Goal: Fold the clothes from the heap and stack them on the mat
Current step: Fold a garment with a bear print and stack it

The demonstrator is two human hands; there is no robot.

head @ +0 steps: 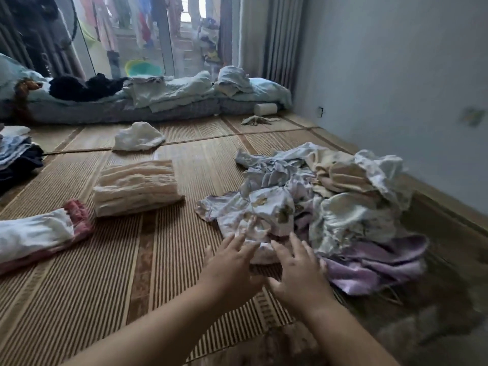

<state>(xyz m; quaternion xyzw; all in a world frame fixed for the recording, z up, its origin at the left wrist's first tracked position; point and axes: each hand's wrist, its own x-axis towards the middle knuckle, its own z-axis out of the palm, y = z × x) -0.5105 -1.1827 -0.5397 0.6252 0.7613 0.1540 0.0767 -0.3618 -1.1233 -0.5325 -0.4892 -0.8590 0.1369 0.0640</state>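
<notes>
One rumpled floral-lilac heap (pixel 317 207) at 2 o'clock, three folded piles (pixel 137 186) round 9; left hand (pixel 232 262), right hand (pixel 298 273) fingers (pixel 237 244) flat on it, released.

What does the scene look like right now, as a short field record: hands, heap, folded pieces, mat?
heap: unfolded, right side of the mat, by the wall
heap contents: floral garment in front, lilac garment low on the near side
left hand: fingers straight, on pale cloth at the heap's near edge
right hand: fingers straight, beside the left hand, same edge
folded: cream stack mid-mat; white and pink piece left of it
loose: white cloth farther back, alone
</notes>
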